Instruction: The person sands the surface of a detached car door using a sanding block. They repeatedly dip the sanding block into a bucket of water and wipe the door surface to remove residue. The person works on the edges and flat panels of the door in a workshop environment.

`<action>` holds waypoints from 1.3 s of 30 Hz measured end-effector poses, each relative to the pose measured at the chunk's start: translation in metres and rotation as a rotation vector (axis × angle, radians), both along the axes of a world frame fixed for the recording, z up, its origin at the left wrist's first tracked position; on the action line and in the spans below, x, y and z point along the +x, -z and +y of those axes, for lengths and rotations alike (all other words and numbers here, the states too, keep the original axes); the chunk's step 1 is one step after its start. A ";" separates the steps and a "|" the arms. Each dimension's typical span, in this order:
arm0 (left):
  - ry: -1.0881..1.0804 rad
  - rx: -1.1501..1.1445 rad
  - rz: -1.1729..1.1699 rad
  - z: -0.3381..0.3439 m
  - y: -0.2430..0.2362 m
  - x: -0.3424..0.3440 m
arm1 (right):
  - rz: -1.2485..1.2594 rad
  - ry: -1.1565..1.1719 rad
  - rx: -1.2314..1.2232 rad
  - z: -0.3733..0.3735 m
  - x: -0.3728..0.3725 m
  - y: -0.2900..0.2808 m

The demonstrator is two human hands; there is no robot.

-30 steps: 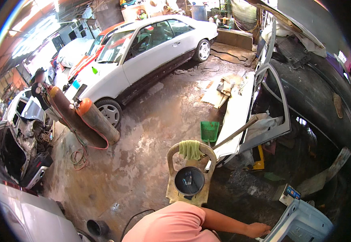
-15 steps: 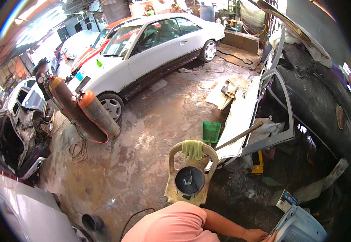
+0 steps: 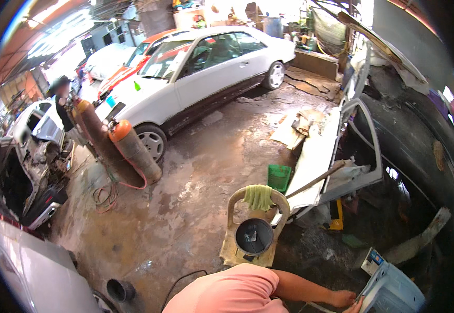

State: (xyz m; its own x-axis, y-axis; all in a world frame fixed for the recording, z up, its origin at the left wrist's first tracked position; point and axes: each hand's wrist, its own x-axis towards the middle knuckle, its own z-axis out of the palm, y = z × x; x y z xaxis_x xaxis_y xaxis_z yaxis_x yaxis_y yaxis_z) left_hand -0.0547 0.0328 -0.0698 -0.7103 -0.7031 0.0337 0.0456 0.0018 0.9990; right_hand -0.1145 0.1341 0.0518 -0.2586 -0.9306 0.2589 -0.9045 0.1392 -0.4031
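My left arm in a pink sleeve reaches across the bottom toward a light blue metal panel [image 3: 394,289] at lower right. My left hand [image 3: 344,298] is closed by the panel's near edge; what its fingers hold is unclear. My right hand [image 3: 357,305], only partly visible, grips that edge. A small boxed item [image 3: 372,261] lies behind the panel. Above my shoulder, a worn plastic chair [image 3: 280,201] carries a black bucket [image 3: 240,235] and a green cloth [image 3: 257,195].
A white coupe [image 3: 206,83] stands behind two gas cylinders [image 3: 133,151] with hoses; a person [image 3: 64,112] stands beside them. A wrecked car [image 3: 18,182] is left. Car doors [image 3: 315,161], a green dustpan [image 3: 279,177] and dark body panels [image 3: 404,130] are right. A black pipe [image 3: 120,290] lies lower left.
The view has shifted, so the scene sits a little lower and farther right. My left hand has moved slightly right, and my right hand has appeared at the blue panel's edge.
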 end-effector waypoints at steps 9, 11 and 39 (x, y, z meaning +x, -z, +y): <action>-0.082 0.019 -0.252 -0.069 -0.033 -0.005 | 0.045 -0.062 0.044 0.140 -0.014 0.029; -0.185 0.023 -0.258 -0.079 -0.023 0.002 | -0.007 -0.067 0.104 0.166 -0.013 0.032; 0.088 -0.122 0.018 -0.096 0.033 -0.075 | -0.032 -0.009 -0.071 0.048 -0.042 0.058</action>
State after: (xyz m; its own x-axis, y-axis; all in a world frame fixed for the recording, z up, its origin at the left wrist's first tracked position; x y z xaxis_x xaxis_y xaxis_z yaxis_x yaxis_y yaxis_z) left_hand -0.1302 -0.0637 -0.1025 -0.7674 -0.6281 0.1286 0.0691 0.1184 0.9906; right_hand -0.1568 0.1817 -0.0063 -0.2600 -0.9126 0.3157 -0.8920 0.1018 -0.4404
